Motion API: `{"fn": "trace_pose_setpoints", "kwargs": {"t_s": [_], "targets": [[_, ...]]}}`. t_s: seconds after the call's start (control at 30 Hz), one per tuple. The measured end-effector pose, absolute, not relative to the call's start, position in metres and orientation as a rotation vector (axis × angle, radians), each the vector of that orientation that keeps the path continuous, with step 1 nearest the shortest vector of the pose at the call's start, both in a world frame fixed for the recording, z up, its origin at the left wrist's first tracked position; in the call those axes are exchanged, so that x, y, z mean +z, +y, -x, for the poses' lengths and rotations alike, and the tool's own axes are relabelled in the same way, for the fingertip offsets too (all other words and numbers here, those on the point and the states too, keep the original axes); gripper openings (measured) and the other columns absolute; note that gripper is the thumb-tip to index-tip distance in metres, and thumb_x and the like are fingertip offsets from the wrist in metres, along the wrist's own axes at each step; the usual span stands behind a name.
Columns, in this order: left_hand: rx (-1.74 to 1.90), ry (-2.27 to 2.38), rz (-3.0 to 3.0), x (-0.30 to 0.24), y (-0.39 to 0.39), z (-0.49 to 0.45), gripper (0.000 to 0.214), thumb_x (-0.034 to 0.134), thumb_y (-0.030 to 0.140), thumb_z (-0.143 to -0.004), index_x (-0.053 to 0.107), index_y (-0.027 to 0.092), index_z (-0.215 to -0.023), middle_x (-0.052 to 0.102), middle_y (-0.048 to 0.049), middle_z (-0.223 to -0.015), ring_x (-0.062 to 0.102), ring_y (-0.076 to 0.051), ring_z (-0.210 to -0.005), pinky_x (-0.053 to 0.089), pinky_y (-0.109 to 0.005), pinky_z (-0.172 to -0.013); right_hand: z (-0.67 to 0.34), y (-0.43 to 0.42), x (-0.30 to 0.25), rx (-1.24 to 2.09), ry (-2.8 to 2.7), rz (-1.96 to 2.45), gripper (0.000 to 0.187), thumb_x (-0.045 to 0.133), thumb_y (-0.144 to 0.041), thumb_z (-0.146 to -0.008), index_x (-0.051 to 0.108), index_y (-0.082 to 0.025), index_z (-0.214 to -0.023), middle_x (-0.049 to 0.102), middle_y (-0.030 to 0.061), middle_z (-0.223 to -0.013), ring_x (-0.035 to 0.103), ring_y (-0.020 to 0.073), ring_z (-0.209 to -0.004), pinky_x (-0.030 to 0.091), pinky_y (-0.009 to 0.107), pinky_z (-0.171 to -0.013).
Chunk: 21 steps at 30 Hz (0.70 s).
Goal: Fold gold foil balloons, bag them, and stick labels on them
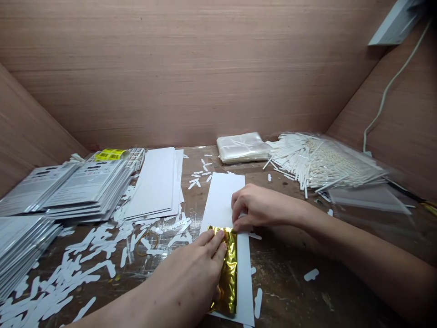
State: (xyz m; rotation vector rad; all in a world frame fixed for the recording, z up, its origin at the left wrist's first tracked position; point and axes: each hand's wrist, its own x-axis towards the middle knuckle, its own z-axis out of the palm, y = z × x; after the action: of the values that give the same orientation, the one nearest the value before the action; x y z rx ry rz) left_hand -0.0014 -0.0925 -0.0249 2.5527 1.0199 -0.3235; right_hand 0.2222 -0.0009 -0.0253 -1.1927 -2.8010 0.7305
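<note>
A crinkled gold foil sheet (228, 273) lies across the lower part of a long white card strip (221, 200) on the worn wooden table (290, 282). My left hand (194, 269) rests on the foil, its fingertips pressing the foil's upper part and covering its left side. Just above, my right hand (259, 207) reaches in from the right, with fingers and thumb at the card's right edge, by the foil's top corner. The foil's lower end shows below my left hand.
Stacks of printed cards (68, 187) and white card sheets (153, 182) stand to the left, among scattered white offcuts (85, 269). Behind lie a transparent bag pack (242, 148) and a bundle of white sticks (321, 161). Pinkish wooden walls (170, 68) enclose the back and sides.
</note>
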Motion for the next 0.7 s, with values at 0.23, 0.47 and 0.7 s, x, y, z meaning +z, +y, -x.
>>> {"fn": "trace_pose_setpoints", "kwargs": {"t_s": [0.23,0.47,0.7], "targets": [[-0.349,1.163,-2.515,-0.032,-0.100,0.000,0.067,0.056,0.014,-0.089,0.046,0.011,-0.155,0.039,-0.0203,-0.162,0.039,-0.036,-0.150,0.051,-0.044,-0.109,-0.229,-0.004,-0.013,0.404,-2.357,1.901,0.022,0.066,-0.032,-0.089,0.083,-0.017,-0.091,0.077,0.0179,-0.088,0.071,0.0339,-0.087,0.047,0.040,-0.076],[-0.406,1.306,-2.507,-0.051,-0.099,-0.012,0.077,0.069,0.032,-0.088,0.044,0.007,-0.156,0.040,-0.0269,-0.159,0.043,-0.046,-0.144,0.056,-0.052,-0.102,-0.221,-0.010,-0.010,0.815,-2.257,1.750,0.042,0.061,-0.038,-0.093,0.070,-0.018,-0.128,0.079,0.0113,-0.097,0.073,0.0264,-0.091,0.052,0.033,-0.077],[-0.351,1.432,-2.439,-0.035,-0.107,-0.021,0.068,0.067,0.035,-0.091,0.050,0.007,-0.151,0.040,-0.0237,-0.160,0.048,-0.043,-0.143,0.055,-0.054,-0.102,-0.230,-0.001,-0.018,1.147,-2.104,1.635,0.040,0.052,-0.032,-0.097,0.064,-0.008,-0.126,0.079,0.0132,-0.091,0.075,0.0209,-0.075,0.054,0.026,-0.062]]}}
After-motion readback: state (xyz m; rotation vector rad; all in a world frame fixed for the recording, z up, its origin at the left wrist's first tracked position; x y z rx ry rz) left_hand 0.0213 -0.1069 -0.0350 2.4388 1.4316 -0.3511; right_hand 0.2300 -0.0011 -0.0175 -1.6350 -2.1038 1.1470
